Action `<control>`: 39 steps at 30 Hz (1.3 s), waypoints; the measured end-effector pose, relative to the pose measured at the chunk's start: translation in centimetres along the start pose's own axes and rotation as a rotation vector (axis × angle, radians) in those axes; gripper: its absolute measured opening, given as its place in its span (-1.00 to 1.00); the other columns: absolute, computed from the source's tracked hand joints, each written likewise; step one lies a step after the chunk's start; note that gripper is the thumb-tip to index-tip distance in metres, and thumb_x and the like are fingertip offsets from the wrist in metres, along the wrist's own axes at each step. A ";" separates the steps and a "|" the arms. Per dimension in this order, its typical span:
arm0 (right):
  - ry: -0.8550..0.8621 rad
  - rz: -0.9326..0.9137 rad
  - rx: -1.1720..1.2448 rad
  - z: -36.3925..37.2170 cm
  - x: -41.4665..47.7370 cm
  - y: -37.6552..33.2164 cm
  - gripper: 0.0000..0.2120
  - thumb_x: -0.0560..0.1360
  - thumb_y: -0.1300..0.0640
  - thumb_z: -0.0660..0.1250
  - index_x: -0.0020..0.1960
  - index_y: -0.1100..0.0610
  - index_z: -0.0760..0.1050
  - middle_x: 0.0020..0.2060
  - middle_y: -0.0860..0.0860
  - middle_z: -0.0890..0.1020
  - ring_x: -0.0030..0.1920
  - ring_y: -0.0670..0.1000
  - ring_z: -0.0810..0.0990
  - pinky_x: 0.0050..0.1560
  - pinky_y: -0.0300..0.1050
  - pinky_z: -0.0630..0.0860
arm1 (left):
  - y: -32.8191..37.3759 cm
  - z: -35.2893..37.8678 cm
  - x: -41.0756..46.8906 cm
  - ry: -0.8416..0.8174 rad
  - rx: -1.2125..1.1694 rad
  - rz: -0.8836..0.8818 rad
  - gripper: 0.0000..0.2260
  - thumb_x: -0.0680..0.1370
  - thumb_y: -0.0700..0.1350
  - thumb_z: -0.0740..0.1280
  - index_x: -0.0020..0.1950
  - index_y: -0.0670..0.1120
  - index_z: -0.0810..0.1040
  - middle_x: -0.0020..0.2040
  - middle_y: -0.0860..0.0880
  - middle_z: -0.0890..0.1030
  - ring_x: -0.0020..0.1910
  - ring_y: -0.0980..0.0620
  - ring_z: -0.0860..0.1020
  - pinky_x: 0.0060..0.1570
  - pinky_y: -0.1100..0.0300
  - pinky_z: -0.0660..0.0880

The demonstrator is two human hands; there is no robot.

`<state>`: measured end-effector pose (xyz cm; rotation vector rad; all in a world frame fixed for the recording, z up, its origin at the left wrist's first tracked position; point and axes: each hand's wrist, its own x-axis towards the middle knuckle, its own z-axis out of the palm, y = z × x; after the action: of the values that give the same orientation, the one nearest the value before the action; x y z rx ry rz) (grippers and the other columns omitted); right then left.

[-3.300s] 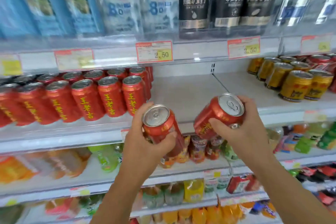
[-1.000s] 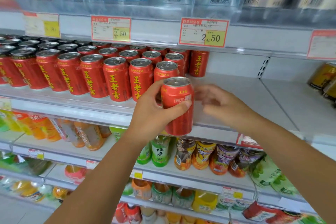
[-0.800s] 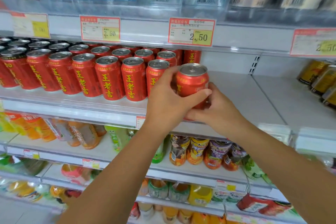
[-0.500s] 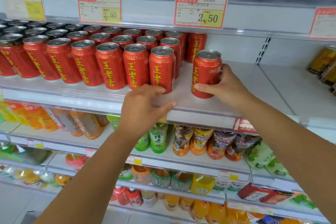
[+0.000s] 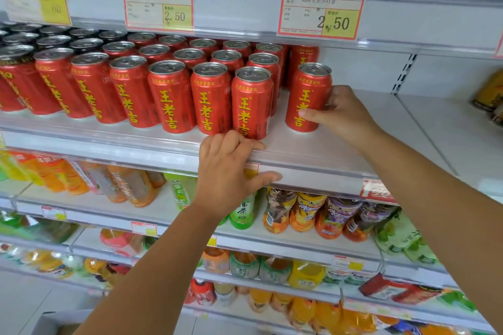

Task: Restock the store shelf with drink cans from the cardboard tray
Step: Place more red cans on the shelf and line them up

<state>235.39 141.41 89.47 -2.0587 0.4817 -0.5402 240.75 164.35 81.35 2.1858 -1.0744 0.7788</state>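
Rows of red cans (image 5: 168, 95) with yellow characters fill the left part of the white shelf (image 5: 340, 144). One more red can (image 5: 307, 95) stands upright at the right end of the front row, a small gap apart from its neighbour. My right hand (image 5: 340, 114) grips this can from its right side, thumb across the front. My left hand (image 5: 228, 171) rests on the shelf's front edge just below the front row, fingers over the lip, holding nothing. The cardboard tray is out of view.
The shelf to the right of the held can is bare up to a divider, with gold cans (image 5: 490, 95) beyond it. Price tags (image 5: 321, 12) hang from the shelf above. Bottled drinks (image 5: 307, 212) fill the lower shelves.
My right hand has kept hold of the can standing on the shelf. My left hand has moved up and settled on the shelf's front edge. The view has moved closer.
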 end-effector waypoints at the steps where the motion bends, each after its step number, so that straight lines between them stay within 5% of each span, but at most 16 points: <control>1: -0.031 -0.004 -0.003 0.0 0.4 -0.2 -0.48 0.33 0.07 0.56 0.21 0.10 0.45 0.08 -0.03 0.61 0.04 -0.07 0.62 0.04 -0.17 0.52 | 0.0 0.0 0.0 0.000 0.005 0.001 -0.45 0.35 0.44 0.32 0.10 0.06 0.62 -0.08 0.03 0.48 -0.03 -0.04 0.45 0.13 0.08 0.27; 7: 0.005 0.017 -0.040 1.0 2.9 -0.4 -0.36 0.40 0.08 0.50 0.40 0.10 0.33 0.21 0.02 0.53 0.17 0.00 0.53 0.16 -0.10 0.45 | -0.1 0.2 0.0 0.026 0.021 0.024 -0.45 0.36 0.44 0.30 0.08 0.05 0.63 -0.10 0.02 0.47 -0.06 -0.05 0.45 0.10 0.09 0.26; 18: 0.121 0.012 0.021 2.5 5.4 0.7 -0.46 0.47 0.06 0.45 0.35 0.15 0.30 0.25 0.06 0.53 0.14 0.00 0.54 0.08 -0.18 0.42 | -0.4 0.4 0.0 0.026 0.028 0.040 -0.45 0.39 0.45 0.27 0.09 0.05 0.62 -0.09 0.03 0.47 -0.05 -0.04 0.43 0.11 0.14 0.22; 27: 0.096 0.033 0.051 3.1 6.2 1.5 -0.43 0.49 0.00 0.42 0.38 0.09 0.26 0.31 0.07 0.52 0.23 0.04 0.55 0.28 0.00 0.46 | -0.4 0.4 0.0 0.029 0.018 0.049 -0.46 0.40 0.43 0.29 0.10 0.05 0.62 -0.09 0.03 0.47 -0.05 -0.04 0.42 0.13 0.12 0.23; 32: 0.070 0.124 -0.024 1.7 4.4 0.3 -0.33 0.48 -0.07 0.41 0.46 0.10 0.21 0.40 0.08 0.41 0.33 0.07 0.45 0.23 -0.12 0.38 | 0.0 -0.3 0.3 -0.043 -0.030 -0.001 -0.48 0.34 0.42 0.35 0.12 0.09 0.60 -0.07 0.09 0.42 -0.03 -0.03 0.44 0.14 0.17 0.18; 35: 0.077 0.077 -0.078 -0.4 1.2 -0.6 -0.45 0.48 -0.07 0.41 0.39 0.05 0.36 0.28 0.05 0.52 0.17 0.00 0.54 0.07 -0.21 0.41 | 1.0 -1.0 0.5 -0.008 -0.102 -0.051 -0.53 0.34 0.29 0.40 0.14 0.08 0.60 -0.01 0.08 0.48 0.05 -0.06 0.47 0.16 0.16 0.19; 39: 0.270 -0.126 0.031 -2.9 -6.5 0.3 -0.74 0.49 0.10 0.38 0.17 0.03 0.51 0.01 -0.04 0.62 -0.03 -0.14 0.58 0.06 -0.29 0.47 | 5.0 -1.2 -2.0 0.036 -0.301 0.113 -0.77 0.46 -0.02 0.37 0.04 -0.10 0.64 0.00 -0.06 0.59 0.03 -0.08 0.50 0.12 0.13 0.32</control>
<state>228.44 142.72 89.40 -2.0049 0.4988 -0.9029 235.32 163.63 81.95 1.8658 -1.2197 0.6541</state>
